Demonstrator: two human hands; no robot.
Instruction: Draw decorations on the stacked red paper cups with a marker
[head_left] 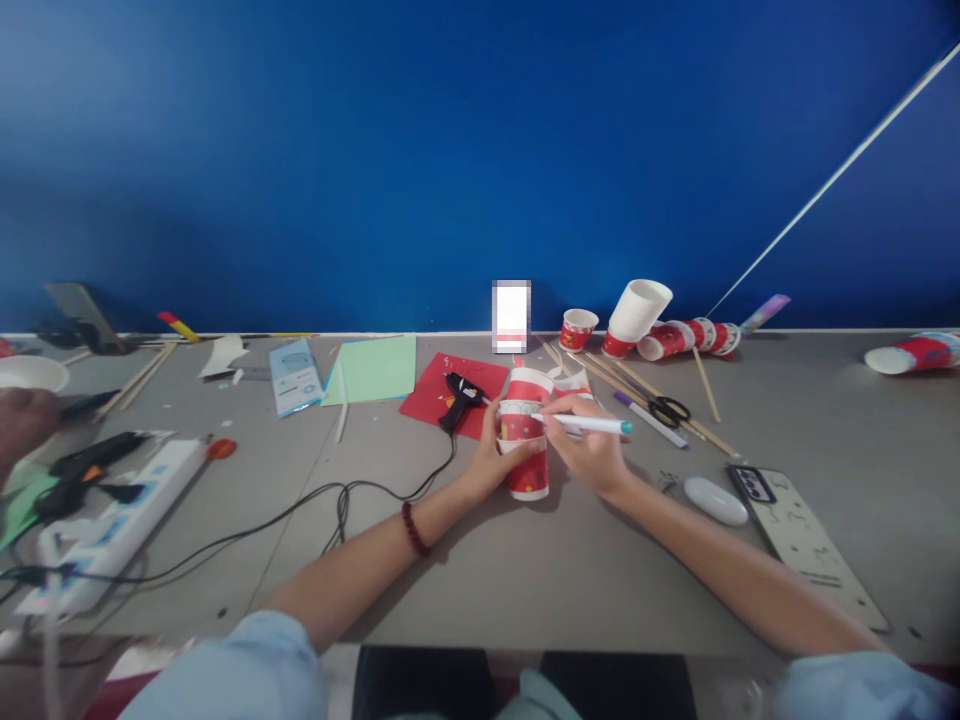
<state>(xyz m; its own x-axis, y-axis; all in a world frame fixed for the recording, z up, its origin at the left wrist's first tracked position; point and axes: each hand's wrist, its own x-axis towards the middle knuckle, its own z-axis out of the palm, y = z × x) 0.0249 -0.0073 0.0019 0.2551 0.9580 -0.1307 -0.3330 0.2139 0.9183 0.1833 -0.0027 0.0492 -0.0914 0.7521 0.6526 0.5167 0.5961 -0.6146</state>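
Note:
A stack of red patterned paper cups (529,478) stands upright in front of me on the table. My left hand (493,463) grips its left side, fingers and thumb around the cups. My right hand (591,455) pinches a white marker (589,424) with a teal end. The marker points left, its tip at the side of the cups; whether it touches them I cannot tell. Just left of the stack, a black glue gun (459,400) lies on a red sheet (420,402). Behind my right hand, a partly hidden piece of red and white paper (574,384) lies on the table.
Wooden sticks, scissors (667,411) and a purple-capped marker (651,420) lie right. More cups (637,310) stand by the blue wall. A mouse (715,501) and phone (806,545) lie near my right forearm. Left are green paper (375,368), a power strip (124,530) and another person's hand (26,425).

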